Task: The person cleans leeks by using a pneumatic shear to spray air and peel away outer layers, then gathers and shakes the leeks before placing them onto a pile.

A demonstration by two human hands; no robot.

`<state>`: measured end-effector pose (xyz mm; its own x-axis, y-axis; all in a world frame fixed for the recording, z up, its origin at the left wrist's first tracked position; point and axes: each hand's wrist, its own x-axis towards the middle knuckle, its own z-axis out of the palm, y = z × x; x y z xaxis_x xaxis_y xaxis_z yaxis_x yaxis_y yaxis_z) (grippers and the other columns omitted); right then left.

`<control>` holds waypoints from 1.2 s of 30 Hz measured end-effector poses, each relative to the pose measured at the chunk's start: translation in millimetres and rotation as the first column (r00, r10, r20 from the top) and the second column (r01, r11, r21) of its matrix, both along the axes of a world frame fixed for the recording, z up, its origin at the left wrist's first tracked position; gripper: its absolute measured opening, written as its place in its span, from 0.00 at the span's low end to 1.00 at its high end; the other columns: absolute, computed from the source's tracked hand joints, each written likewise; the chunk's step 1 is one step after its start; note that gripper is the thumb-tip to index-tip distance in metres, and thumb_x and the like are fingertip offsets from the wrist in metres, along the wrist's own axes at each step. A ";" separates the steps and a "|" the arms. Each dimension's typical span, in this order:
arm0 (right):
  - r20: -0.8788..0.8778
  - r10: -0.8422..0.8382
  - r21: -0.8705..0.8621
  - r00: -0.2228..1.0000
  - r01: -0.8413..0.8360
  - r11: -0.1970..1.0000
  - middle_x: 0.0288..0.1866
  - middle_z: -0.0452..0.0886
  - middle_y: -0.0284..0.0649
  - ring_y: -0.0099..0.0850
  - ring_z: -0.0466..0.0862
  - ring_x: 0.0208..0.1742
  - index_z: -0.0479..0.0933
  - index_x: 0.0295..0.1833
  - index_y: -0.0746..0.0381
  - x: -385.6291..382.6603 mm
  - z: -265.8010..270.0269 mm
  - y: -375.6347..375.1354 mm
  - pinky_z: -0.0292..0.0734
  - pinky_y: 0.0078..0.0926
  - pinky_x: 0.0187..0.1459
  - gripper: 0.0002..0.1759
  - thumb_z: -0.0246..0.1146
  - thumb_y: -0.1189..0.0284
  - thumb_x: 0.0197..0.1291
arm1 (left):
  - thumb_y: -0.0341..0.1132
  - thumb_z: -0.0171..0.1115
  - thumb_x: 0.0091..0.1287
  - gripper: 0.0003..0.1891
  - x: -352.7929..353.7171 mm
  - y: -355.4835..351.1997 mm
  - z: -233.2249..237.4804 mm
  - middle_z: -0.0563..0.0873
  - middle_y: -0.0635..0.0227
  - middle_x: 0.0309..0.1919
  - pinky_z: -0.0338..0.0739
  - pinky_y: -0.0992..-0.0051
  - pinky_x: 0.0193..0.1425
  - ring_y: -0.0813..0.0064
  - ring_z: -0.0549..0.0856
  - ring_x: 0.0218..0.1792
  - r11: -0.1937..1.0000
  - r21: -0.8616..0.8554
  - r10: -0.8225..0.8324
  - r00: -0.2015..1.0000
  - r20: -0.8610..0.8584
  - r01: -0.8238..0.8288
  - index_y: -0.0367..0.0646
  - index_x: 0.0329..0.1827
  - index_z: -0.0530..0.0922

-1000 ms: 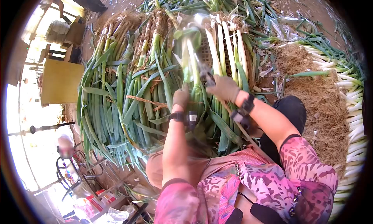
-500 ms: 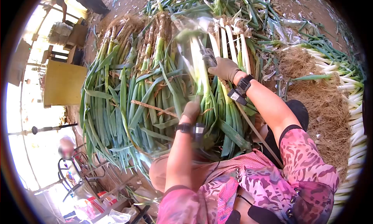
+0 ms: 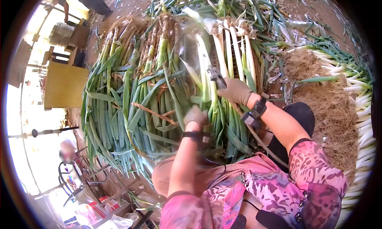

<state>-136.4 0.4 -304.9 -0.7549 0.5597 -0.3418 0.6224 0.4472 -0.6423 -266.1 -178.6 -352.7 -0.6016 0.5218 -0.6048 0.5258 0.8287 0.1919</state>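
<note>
My right hand (image 3: 235, 91), in a brown glove, is closed round a grey nozzle tool (image 3: 217, 77) with a hose (image 3: 262, 140) trailing back from it. The tool points up and left toward the white stalks of a leek (image 3: 203, 56). Gloved and slightly blurred, my left hand (image 3: 195, 115) is closed at the green part of that leek, its fingers partly hidden. Peeled white leeks (image 3: 234, 54) lie to the right of it. On the left are leeks with brown, dirty stalks and roots (image 3: 161, 30).
Cut roots (image 3: 330, 109) are heaped at the right, beside a long row of white leeks (image 3: 364, 125). A yellow panel (image 3: 65, 85) and metal chairs (image 3: 73, 177) stand left. Another person (image 3: 89, 0) is at the top left. More leeks (image 3: 254, 10) lie beyond.
My right hand and the tool have moved down and slightly right. My left hand has shifted slightly down. Loose pale leaf material near the stalk tops has changed shape and moved up.
</note>
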 end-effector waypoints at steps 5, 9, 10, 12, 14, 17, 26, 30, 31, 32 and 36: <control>0.052 -0.025 -0.069 0.998 0.029 0.997 0.39 0.87 0.55 0.52 0.87 0.44 0.82 0.49 0.61 29.4 -0.7 -34.6 0.80 0.46 0.49 0.27 0.67 0.50 0.53 | 0.51 0.66 0.66 0.22 4.1 43.3 3.3 0.87 0.47 0.49 0.80 0.56 0.58 0.47 0.86 0.54 0.882 0.472 0.084 0.986 -0.144 -0.006 0.42 0.53 0.81; 0.062 -0.016 -0.122 0.998 0.023 0.992 0.39 0.87 0.54 0.53 0.87 0.42 0.78 0.56 0.62 57.6 8.1 -44.7 0.81 0.45 0.48 0.32 0.66 0.48 0.55 | 0.51 0.68 0.64 0.24 13.0 71.3 -6.4 0.88 0.49 0.49 0.81 0.57 0.57 0.48 0.86 0.54 0.960 0.259 -0.070 0.988 -0.141 0.105 0.41 0.52 0.82; 0.023 -0.080 -0.063 0.997 0.081 0.995 0.40 0.87 0.54 0.52 0.87 0.42 0.76 0.59 0.63 65.8 7.9 -43.4 0.81 0.45 0.48 0.34 0.66 0.49 0.55 | 0.51 0.67 0.63 0.24 16.5 77.6 1.1 0.88 0.49 0.50 0.81 0.57 0.58 0.49 0.86 0.55 0.973 0.216 -0.048 0.986 -0.160 0.082 0.40 0.52 0.82; -0.005 -0.231 0.014 0.973 0.231 0.973 0.41 0.87 0.52 0.52 0.86 0.41 0.75 0.60 0.62 82.0 21.7 -28.5 0.80 0.45 0.46 0.33 0.66 0.50 0.57 | 0.48 0.65 0.61 0.23 8.3 79.3 17.8 0.88 0.49 0.50 0.80 0.58 0.58 0.50 0.87 0.54 0.972 0.225 0.078 0.996 -0.040 -0.067 0.40 0.53 0.82; 0.102 -0.389 0.051 0.916 0.386 0.921 0.44 0.86 0.50 0.50 0.86 0.42 0.71 0.66 0.64 97.1 23.6 -0.3 0.80 0.44 0.48 0.37 0.67 0.51 0.58 | 0.47 0.63 0.60 0.23 1.0 74.0 29.9 0.89 0.47 0.46 0.82 0.58 0.56 0.48 0.89 0.48 0.903 0.384 0.220 0.975 -0.030 -0.192 0.38 0.51 0.83; 0.011 -0.380 0.441 0.925 0.336 0.832 0.58 0.82 0.57 0.52 0.83 0.57 0.67 0.70 0.69 107.0 -9.0 25.4 0.78 0.44 0.59 0.40 0.64 0.53 0.61 | 0.37 0.66 0.59 0.21 -23.5 67.4 11.0 0.89 0.54 0.34 0.84 0.67 0.38 0.66 0.90 0.32 0.719 0.580 0.295 0.923 0.245 -0.384 0.31 0.52 0.80; -0.103 -0.359 -0.096 0.928 0.350 0.932 0.56 0.82 0.64 0.60 0.79 0.61 0.72 0.63 0.73 7.4 -68.5 19.5 0.74 0.47 0.63 0.30 0.59 0.61 0.63 | 0.54 0.73 0.62 0.34 -28.1 103.6 -74.3 0.89 0.51 0.40 0.83 0.69 0.42 0.64 0.89 0.38 0.848 0.472 0.033 0.914 0.405 -0.240 0.29 0.57 0.81; -0.132 -0.488 -0.279 0.863 0.440 0.854 0.50 0.84 0.60 0.52 0.84 0.53 0.77 0.58 0.70 -5.9 -90.7 29.9 0.77 0.40 0.56 0.25 0.60 0.61 0.65 | 0.52 0.70 0.66 0.34 -10.8 132.5 -62.5 0.88 0.54 0.43 0.82 0.70 0.49 0.65 0.88 0.43 0.893 0.392 0.124 0.959 0.255 -0.220 0.27 0.62 0.78; -0.132 -0.497 -0.366 0.858 0.424 0.829 0.49 0.85 0.58 0.49 0.85 0.51 0.78 0.57 0.69 -3.1 -87.8 33.4 0.78 0.38 0.55 0.24 0.61 0.61 0.65 | 0.52 0.71 0.66 0.35 -5.3 134.9 -37.3 0.88 0.54 0.45 0.82 0.70 0.50 0.64 0.88 0.45 0.870 0.342 0.227 0.905 0.359 -0.354 0.27 0.62 0.78; -0.218 -0.427 -0.337 0.877 0.343 0.877 0.48 0.85 0.56 0.47 0.85 0.50 0.79 0.55 0.69 1.0 -90.0 34.5 0.78 0.36 0.54 0.23 0.61 0.60 0.65 | 0.52 0.71 0.66 0.35 -6.3 131.1 -36.2 0.88 0.55 0.46 0.82 0.70 0.50 0.65 0.88 0.45 0.822 0.385 0.205 0.849 0.487 -0.419 0.27 0.62 0.78; -0.465 -0.245 -0.316 0.851 0.099 0.943 0.46 0.87 0.49 0.37 0.85 0.46 0.82 0.50 0.68 10.5 -77.7 28.5 0.77 0.31 0.51 0.22 0.62 0.58 0.67 | 0.47 0.68 0.69 0.26 -40.3 105.5 -71.2 0.87 0.58 0.48 0.80 0.72 0.50 0.69 0.86 0.45 0.708 0.511 -0.070 0.671 0.738 -0.488 0.34 0.60 0.80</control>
<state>-126.0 28.9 -382.6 -0.7632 0.6369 -0.1087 0.2422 0.1260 -0.9620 -306.4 -73.0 -423.9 -0.3208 0.8366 -0.4440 -0.1585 0.4147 0.8960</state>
